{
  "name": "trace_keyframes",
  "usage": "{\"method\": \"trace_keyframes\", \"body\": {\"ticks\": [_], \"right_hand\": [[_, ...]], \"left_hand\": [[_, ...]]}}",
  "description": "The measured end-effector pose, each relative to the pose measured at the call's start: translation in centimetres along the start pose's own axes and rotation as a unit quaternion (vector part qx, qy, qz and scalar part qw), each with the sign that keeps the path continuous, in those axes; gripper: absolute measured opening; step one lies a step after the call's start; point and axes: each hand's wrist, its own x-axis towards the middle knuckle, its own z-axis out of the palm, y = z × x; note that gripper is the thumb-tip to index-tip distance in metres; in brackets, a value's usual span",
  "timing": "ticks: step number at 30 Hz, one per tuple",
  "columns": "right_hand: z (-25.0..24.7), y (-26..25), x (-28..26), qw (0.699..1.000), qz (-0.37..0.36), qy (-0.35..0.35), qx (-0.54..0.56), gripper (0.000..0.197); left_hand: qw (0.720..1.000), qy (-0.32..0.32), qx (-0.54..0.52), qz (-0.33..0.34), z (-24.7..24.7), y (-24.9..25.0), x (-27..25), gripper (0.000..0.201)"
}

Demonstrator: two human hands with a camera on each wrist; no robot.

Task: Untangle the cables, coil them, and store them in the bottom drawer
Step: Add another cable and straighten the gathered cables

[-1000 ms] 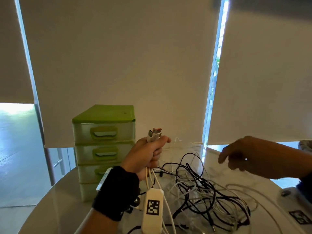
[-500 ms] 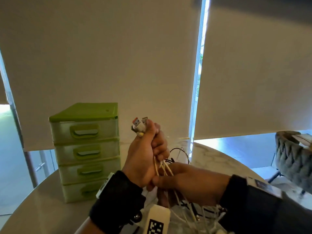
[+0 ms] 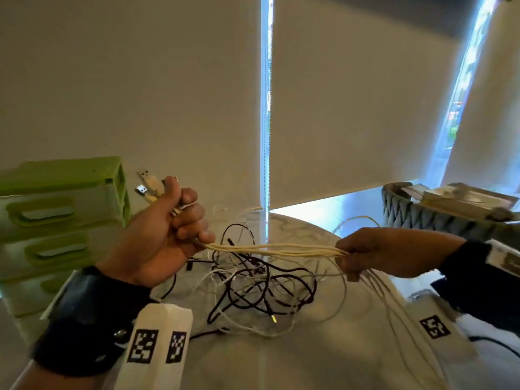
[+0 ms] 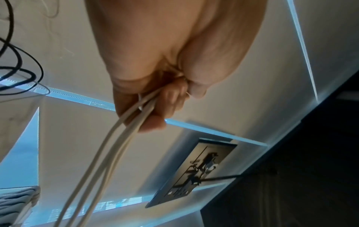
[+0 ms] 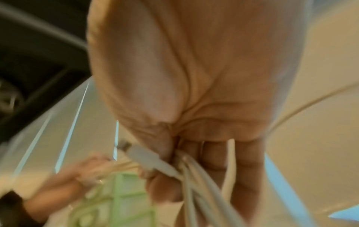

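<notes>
My left hand (image 3: 180, 220) is raised above the table and grips a bundle of white cables (image 3: 275, 249), with their USB plugs (image 3: 146, 187) sticking out above the fist. The strands run level to my right hand (image 3: 351, 257), which grips them too; their loose ends trail down past it. In the left wrist view my fingers (image 4: 151, 110) curl round the white cables (image 4: 108, 150). In the right wrist view my fingers (image 5: 211, 155) hold the strands beside a white plug (image 5: 143, 155). A tangle of black and white cables (image 3: 253, 291) lies on the table under both hands. The green drawer unit (image 3: 56, 215) stands at the left, drawers closed.
The round marble table (image 3: 295, 356) carries the tangle and the drawer unit. A grey tufted chair (image 3: 416, 212) with things piled on it stands beyond the table's right edge. Roller blinds hang just behind the table.
My right hand came over to the left hand, took hold of the white strands below it, then drew away to the right, pulling the bundle out level. The left hand kept its grip.
</notes>
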Motion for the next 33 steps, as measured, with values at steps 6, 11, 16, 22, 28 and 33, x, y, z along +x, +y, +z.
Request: {"method": "trace_keyframes", "body": {"ticks": [6, 11, 16, 22, 28, 33], "right_hand": [[0.8, 3.3, -2.4, 0.996, 0.056, -0.016, -0.07, 0.012], [1.7, 5.6, -4.0, 0.995, 0.052, 0.051, -0.068, 0.008], [0.0, 4.7, -8.7, 0.964, -0.078, 0.238, 0.093, 0.014], [-1.1, 5.6, -9.3, 0.943, -0.053, 0.311, 0.109, 0.023], [-2.5, 8.7, -9.4, 0.964, 0.105, 0.237, -0.054, 0.024], [-0.7, 14.8, -9.7, 0.963, 0.189, 0.19, 0.0, 0.029]], "left_hand": [[0.993, 0.004, 0.106, 0.042, 3.8, -2.2, -0.6, 0.025], [0.983, 0.022, 0.131, 0.13, 6.5, -3.9, -0.6, 0.018], [0.98, 0.051, 0.127, 0.144, 6.6, -4.4, 0.3, 0.016], [0.958, 0.091, 0.249, 0.11, 7.8, -8.2, 2.6, 0.019], [0.924, 0.115, 0.345, 0.12, 8.4, -10.0, 4.6, 0.014], [0.966, 0.094, 0.227, 0.086, 8.1, -9.1, 5.3, 0.014]]}}
